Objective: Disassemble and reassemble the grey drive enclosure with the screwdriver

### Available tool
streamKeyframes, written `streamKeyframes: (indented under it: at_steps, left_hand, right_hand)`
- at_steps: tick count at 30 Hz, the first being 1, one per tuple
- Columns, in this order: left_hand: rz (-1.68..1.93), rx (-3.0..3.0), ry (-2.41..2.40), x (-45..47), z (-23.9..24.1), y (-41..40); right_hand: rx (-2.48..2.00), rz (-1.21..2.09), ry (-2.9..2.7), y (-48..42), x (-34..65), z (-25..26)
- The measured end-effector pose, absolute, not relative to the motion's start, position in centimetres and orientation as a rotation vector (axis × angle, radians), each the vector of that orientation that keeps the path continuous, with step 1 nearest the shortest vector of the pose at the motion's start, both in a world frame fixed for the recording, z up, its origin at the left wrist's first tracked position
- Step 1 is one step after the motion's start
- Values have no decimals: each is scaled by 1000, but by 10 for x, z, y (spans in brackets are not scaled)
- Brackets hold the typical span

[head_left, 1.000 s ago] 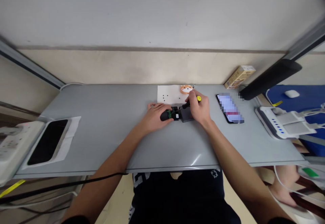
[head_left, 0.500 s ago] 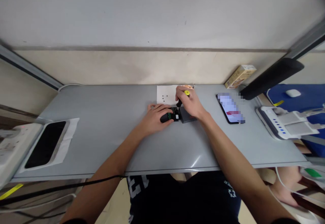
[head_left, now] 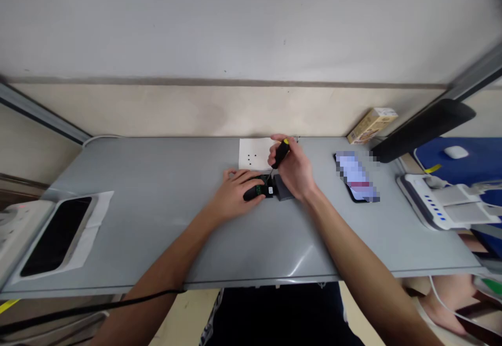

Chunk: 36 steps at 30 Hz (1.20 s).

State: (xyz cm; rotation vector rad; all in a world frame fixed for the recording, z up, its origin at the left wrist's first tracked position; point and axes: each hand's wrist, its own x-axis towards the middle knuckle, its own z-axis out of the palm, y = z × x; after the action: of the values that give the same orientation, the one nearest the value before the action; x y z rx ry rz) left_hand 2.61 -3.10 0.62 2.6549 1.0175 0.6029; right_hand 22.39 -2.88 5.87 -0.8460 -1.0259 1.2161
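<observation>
My left hand (head_left: 233, 195) lies over a small opened black device (head_left: 251, 193) on the desk, its fingers and thumb holding it. Green circuit board shows inside it, along with a small white patch; its exact kind is hard to make out. In my right hand (head_left: 298, 173) is a screwdriver (head_left: 281, 153) with a black handle and a yellow end. Its shaft slants down and left to the device, where the tip is too small to see clearly. Beside the device, partly under my right hand, sits a dark grey flat block (head_left: 283, 191).
Behind my hands, a white sheet (head_left: 245, 146) bears several small dark pieces. A lit phone (head_left: 356, 176) lies to the right, near a small box (head_left: 372, 125), a black cylinder (head_left: 425, 129) and a charging strip (head_left: 425, 202). Another phone (head_left: 58, 236) lies at left.
The screwdriver has tilted, its handle now leaning right, and my right hand has rolled with its fingers turned upward. My left hand stays on the device. The camera view has shifted slightly.
</observation>
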Motion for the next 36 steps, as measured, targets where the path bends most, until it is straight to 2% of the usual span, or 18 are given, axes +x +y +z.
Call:
streamKeyframes:
  at_steps: [9, 15, 23, 30, 36]
  left_hand:
    - [588, 2646, 1017, 27, 8, -32]
    - [597, 2653, 1010, 25, 4, -30]
    - [614, 2648, 991, 26, 4, -29]
    - [616, 2663, 1004, 25, 2, -30]
    - [607, 2669, 983, 24, 6, -31]
  right_hand:
    - [-885, 1143, -1051, -24, 227, 48]
    - [-811, 1276, -1066, -25, 233, 56]
    - [-941, 1139, -1146, -29, 236, 49]
    - [-753, 1384, -1042, -30, 236, 61]
    - [-652, 1291, -928, -29, 237, 51]
